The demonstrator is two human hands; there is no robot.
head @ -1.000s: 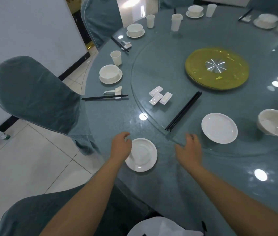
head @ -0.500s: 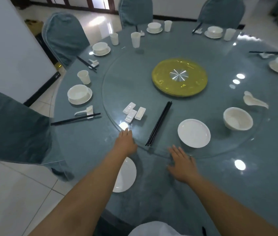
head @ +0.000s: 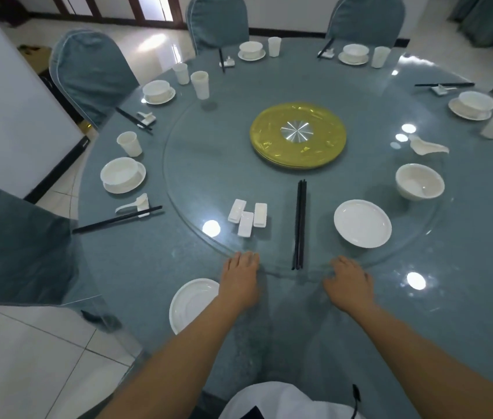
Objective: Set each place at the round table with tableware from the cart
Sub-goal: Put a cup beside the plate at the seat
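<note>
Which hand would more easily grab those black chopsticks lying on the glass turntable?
Probably the right hand: open and empty, it rests nearer the chopsticks end than the left hand does, though the gap is small.

Six cups (head: 129, 143), six bowls (head: 419, 181), seven plates (head: 362, 223), three loose chopstick rests (head: 248, 217), four spoons (head: 428, 145).

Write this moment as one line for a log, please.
left hand: open, on turntable rim | right hand: open, same | plate: placed | chopsticks: untouched
</note>
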